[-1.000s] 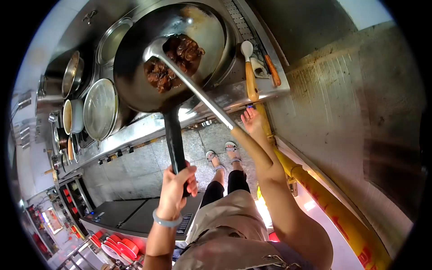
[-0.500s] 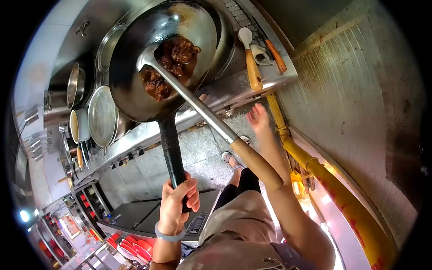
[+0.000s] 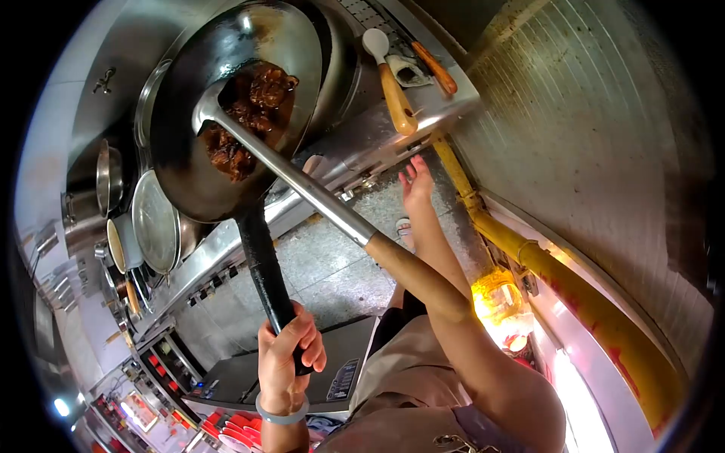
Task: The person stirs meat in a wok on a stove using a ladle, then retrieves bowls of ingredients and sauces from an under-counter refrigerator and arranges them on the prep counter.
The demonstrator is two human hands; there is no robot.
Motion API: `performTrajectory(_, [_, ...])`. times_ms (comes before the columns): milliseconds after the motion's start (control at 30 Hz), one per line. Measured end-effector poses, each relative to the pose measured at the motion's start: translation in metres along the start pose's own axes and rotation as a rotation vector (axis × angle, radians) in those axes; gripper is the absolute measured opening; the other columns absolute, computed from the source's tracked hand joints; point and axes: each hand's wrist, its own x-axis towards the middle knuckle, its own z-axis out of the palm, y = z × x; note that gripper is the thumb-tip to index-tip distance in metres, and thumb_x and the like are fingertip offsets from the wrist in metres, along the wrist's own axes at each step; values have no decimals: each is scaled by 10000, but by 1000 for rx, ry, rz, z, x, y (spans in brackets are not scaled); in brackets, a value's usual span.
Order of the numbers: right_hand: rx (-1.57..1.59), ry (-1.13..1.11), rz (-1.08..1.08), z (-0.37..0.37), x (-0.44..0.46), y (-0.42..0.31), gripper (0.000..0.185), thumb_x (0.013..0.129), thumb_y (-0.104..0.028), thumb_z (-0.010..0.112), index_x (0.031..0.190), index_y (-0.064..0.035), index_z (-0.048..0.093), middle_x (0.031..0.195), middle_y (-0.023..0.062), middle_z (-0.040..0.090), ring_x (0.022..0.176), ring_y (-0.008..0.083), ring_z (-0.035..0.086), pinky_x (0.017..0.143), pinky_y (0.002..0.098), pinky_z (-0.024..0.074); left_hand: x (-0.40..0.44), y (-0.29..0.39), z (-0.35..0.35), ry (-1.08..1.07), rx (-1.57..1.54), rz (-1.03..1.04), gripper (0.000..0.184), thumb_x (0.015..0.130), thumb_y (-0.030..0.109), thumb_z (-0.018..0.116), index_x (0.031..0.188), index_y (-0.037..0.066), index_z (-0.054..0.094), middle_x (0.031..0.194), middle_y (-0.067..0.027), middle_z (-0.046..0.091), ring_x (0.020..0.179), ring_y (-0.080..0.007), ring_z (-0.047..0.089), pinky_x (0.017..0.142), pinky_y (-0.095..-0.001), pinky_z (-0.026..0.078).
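My left hand (image 3: 289, 351) is wrapped around the dark handle (image 3: 264, 264) of a large wok (image 3: 177, 162). Dark brown, saucy chunks of food (image 3: 257, 102) lie in the wok. A long metal ladle (image 3: 317, 198) rests with its bowl against the food, and its wooden grip slants back above my right forearm; no hand holds it. Below the stove's front edge, my right hand (image 3: 417, 183) hangs with fingers apart and nothing in it. Closest to that hand is a white-headed spoon (image 3: 393, 94) with a wooden handle, lying on the counter.
Beside the spoon lie a crumpled cloth (image 3: 408, 73) and a wooden-handled tool (image 3: 436, 68). A thick yellow pipe (image 3: 559, 275) runs along my right, near a glowing yellow container (image 3: 498, 298). Strainers and pots, including a round sieve (image 3: 156, 223), stand left of the wok.
The view has turned slightly, so the wok and counter sit further left. My right hand's fingers are spread more clearly. My left hand keeps its grip on the handle.
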Motion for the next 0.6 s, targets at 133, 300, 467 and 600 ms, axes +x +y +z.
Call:
performTrajectory(133, [88, -66, 159, 10, 13, -5, 318, 825, -222, 502, 1124, -115, 501, 1178, 15, 485, 1122, 186, 384, 912, 400, 320, -1, 1, -1, -37, -36, 1, 122, 793, 88, 559, 768, 34, 453, 559, -6, 383, 379, -84, 391, 322, -236, 354])
performTrajectory(300, [184, -5, 180, 13, 17, -8, 275, 815, -190, 515, 1082, -123, 510, 1136, 21, 481, 1066, 186, 395, 907, 402, 314, -1, 4, -4, -54, -32, -10, 124, 796, 90, 561, 771, 37, 451, 560, -5, 381, 380, -82, 389, 326, -235, 359])
performTrajectory(467, [263, 6, 316, 8, 33, -9, 253, 811, -206, 540, 1057, -152, 522, 1046, -5, 488, 975, 180, 397, 869, 381, 333, -1, 5, -6, -44, -6, -13, 126, 790, 93, 565, 783, 37, 453, 569, -6, 386, 383, -82, 391, 329, -235, 361])
performTrajectory(600, [250, -49, 375, 4, 42, -12, 222, 796, -221, 580, 1009, -171, 542, 1011, -30, 481, 925, 165, 378, 833, 378, 345, -2, 6, -6, -38, -12, -40, 126, 787, 93, 569, 799, 31, 460, 573, -9, 391, 380, -83, 391, 327, -235, 362])
